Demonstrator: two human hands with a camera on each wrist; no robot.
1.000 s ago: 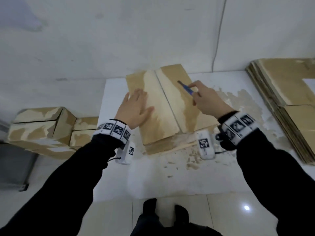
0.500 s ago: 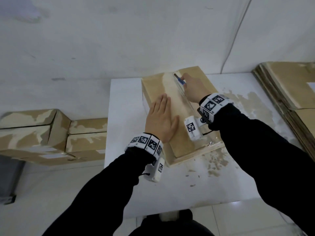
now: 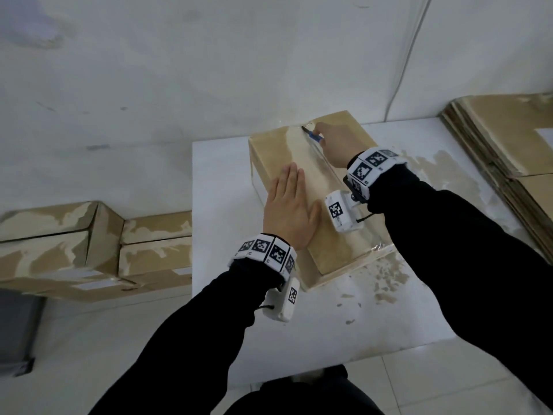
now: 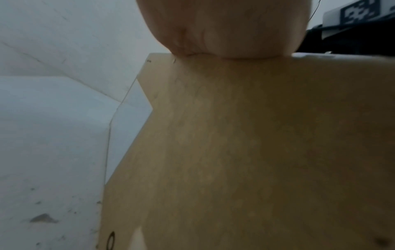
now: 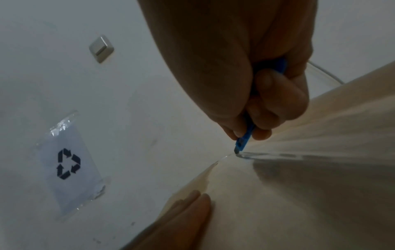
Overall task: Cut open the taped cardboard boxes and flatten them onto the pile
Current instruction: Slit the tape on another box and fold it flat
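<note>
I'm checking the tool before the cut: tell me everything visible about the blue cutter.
The blue cutter is a slim plastic-looking knife with a short dark tip. The right hand grips it tilted, tip down on the clear tape seam at the far end of the cardboard box. Most of its handle is hidden in the fingers.

Taped brown cardboard box (image 3: 311, 187) lies flat on table (image 3: 389, 310).

Glossy clear tape (image 5: 278, 154) runs along the matt cardboard box (image 3: 269, 151).
</note>
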